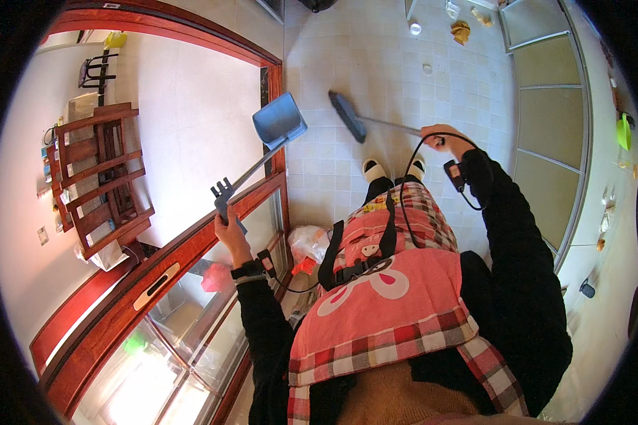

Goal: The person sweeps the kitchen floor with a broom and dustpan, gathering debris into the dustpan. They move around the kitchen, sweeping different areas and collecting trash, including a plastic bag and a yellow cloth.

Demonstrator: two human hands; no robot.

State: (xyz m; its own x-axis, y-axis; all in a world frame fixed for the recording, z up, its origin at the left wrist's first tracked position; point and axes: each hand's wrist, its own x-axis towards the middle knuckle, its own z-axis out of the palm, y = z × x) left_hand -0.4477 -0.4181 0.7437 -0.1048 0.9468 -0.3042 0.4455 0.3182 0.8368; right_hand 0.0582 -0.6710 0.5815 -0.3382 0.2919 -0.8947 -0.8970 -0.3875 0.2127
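My left hand (232, 235) grips the dark handle end of a long-handled blue dustpan (279, 121), near the wooden door edge. The dustpan's scoop hangs by the doorway's wooden frame, and I cannot tell whether it touches the floor. In my right hand (446, 139) is the thin pole of a broom (348, 116). Its grey-blue head, slightly blurred, lies ahead of my feet over the tiled floor (383, 69), to the right of the dustpan. A black cable runs across my right hand from a small device on the sleeve.
Crumpled brown scraps (460, 33) and a small white round object (415, 28) lie on the floor ahead. Cabinets with framed panels (550, 117) line the right side. At left stands a glazed wooden door (154, 287); a plastic bag (308, 243) sits beside it. Beyond the doorway is a wooden rack (106, 175).
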